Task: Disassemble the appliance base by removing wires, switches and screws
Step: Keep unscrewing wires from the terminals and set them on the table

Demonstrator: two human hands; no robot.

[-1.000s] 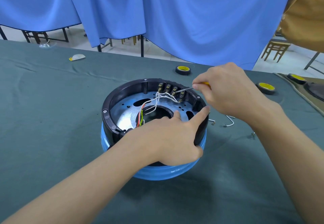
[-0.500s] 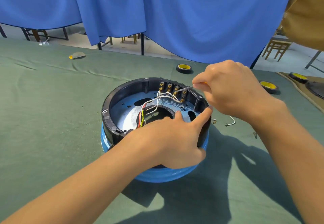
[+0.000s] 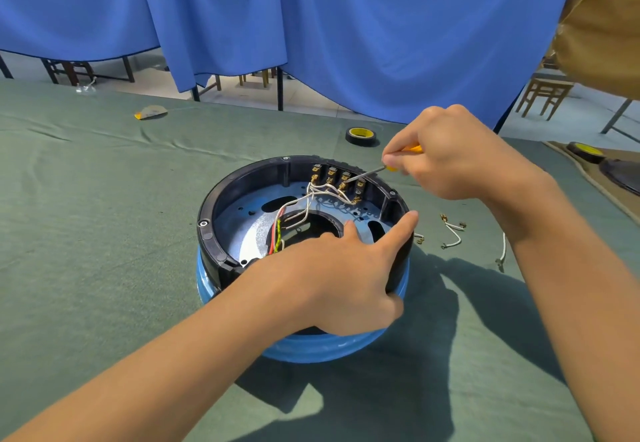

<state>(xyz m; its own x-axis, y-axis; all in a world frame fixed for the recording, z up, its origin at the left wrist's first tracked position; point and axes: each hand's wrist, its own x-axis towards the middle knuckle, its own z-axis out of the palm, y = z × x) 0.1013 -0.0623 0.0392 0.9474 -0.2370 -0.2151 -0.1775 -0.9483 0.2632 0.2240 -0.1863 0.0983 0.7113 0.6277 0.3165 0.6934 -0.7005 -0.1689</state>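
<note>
The round appliance base (image 3: 221, 206), a black ring over a blue shell, lies upside down on the green cloth. A row of brass switch terminals (image 3: 337, 178) lines its far inner wall, with white wires (image 3: 311, 196) running to a red and a yellow-green wire (image 3: 277, 237) at the centre hole. My left hand (image 3: 339, 275) grips the near right rim, index finger stretched along the edge. My right hand (image 3: 457, 154) holds a small yellow-handled screwdriver (image 3: 370, 172), its tip at the third terminal.
Loose white wire pieces (image 3: 452, 234) with brass ends lie on the cloth right of the base. A black-and-yellow tape roll (image 3: 360, 136) sits behind it, another tape roll (image 3: 585, 151) at far right. A blue curtain hangs behind the table edge.
The scene has brightened and hard shadows now fall on the cloth. Both hands keep their grips; the screwdriver tip stays at the terminals.
</note>
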